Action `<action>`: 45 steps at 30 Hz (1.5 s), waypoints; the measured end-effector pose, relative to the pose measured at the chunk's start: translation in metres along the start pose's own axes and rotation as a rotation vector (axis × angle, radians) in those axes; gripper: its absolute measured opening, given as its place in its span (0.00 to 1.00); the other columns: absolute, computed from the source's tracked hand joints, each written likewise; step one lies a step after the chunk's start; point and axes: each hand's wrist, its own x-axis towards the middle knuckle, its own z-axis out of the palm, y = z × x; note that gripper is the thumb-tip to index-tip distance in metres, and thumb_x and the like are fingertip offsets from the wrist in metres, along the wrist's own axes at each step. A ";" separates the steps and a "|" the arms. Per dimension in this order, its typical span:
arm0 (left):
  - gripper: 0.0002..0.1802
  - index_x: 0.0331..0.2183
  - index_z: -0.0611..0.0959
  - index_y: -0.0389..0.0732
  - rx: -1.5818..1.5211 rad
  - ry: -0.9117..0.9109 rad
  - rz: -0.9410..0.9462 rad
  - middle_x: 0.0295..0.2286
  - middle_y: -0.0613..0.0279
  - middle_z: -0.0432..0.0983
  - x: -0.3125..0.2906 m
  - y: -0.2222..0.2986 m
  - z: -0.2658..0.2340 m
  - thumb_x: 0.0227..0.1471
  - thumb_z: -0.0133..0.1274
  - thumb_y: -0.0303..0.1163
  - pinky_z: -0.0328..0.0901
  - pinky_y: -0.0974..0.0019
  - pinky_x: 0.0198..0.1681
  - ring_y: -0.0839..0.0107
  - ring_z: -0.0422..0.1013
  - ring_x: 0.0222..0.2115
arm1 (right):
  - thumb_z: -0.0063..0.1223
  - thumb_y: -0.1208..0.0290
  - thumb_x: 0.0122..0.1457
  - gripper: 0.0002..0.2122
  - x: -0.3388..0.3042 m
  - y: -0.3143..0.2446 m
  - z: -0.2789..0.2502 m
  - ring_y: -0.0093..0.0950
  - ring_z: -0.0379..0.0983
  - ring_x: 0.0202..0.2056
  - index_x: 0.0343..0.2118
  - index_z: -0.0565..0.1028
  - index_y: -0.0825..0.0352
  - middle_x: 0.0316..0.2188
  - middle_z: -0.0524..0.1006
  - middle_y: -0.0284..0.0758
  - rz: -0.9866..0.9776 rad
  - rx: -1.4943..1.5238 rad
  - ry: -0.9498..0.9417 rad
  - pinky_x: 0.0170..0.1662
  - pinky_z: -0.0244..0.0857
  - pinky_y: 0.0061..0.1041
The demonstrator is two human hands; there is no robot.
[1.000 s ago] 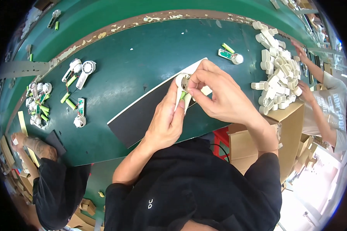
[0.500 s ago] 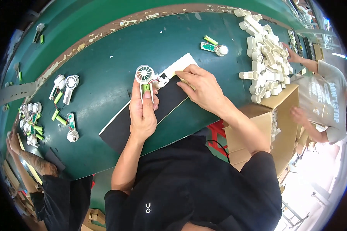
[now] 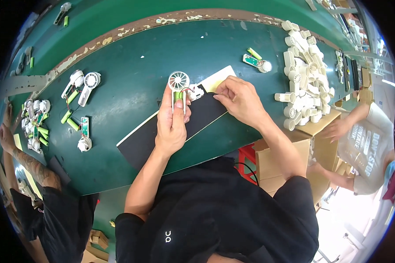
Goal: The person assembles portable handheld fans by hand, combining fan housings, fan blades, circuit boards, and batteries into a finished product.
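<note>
My left hand [image 3: 173,127] is closed around a partly assembled handheld fan [image 3: 178,80], its round spoked head pointing away from me. A green battery cell [image 3: 178,95] shows in the handle under my thumb. Red wires run from it to a small white fan part [image 3: 196,92] hanging on the right. Beneath lies a black sheet [image 3: 140,142] on a pale backing [image 3: 226,72], set slantwise on the table. My right hand [image 3: 241,100] pinches the black sheet's far edge, beside bared yellowish backing. Its fingertips partly hide the exact grip.
Cream fan housings [image 3: 309,72] are heaped at the right, above an open cardboard box [image 3: 285,155]. An opened fan unit [image 3: 257,62] lies at the far side; several more [image 3: 84,131] lie left. Co-workers' arms [image 3: 30,164] [image 3: 355,118] reach in from both sides.
My right hand's fingers have drawn together into a pinch at the black sheet's edge. The left hand keeps its hold on the fan. The whole view has shifted slightly.
</note>
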 end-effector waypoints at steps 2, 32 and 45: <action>0.19 0.58 0.68 0.33 0.021 0.013 0.002 0.37 0.64 0.69 0.000 0.000 0.003 0.72 0.37 0.32 0.57 0.75 0.28 0.82 0.60 0.24 | 0.66 0.79 0.55 0.06 -0.006 -0.003 -0.010 0.23 0.69 0.27 0.32 0.78 0.70 0.26 0.74 0.32 0.043 0.192 0.002 0.34 0.65 0.23; 0.41 0.69 0.45 0.26 0.622 -0.056 0.311 0.61 0.36 0.61 -0.014 0.026 0.023 0.56 0.36 0.12 0.56 0.54 0.66 0.45 0.63 0.62 | 0.59 0.79 0.53 0.04 0.015 -0.110 -0.044 0.32 0.76 0.21 0.28 0.77 0.74 0.18 0.78 0.42 -0.080 0.028 -0.245 0.30 0.68 0.31; 0.37 0.70 0.42 0.26 0.485 -0.141 0.293 0.63 0.39 0.58 -0.014 0.026 0.007 0.67 0.37 0.23 0.56 0.58 0.65 0.52 0.63 0.62 | 0.63 0.78 0.55 0.03 0.016 -0.083 -0.018 0.21 0.63 0.28 0.31 0.80 0.68 0.20 0.69 0.30 -0.281 0.139 -0.094 0.35 0.61 0.27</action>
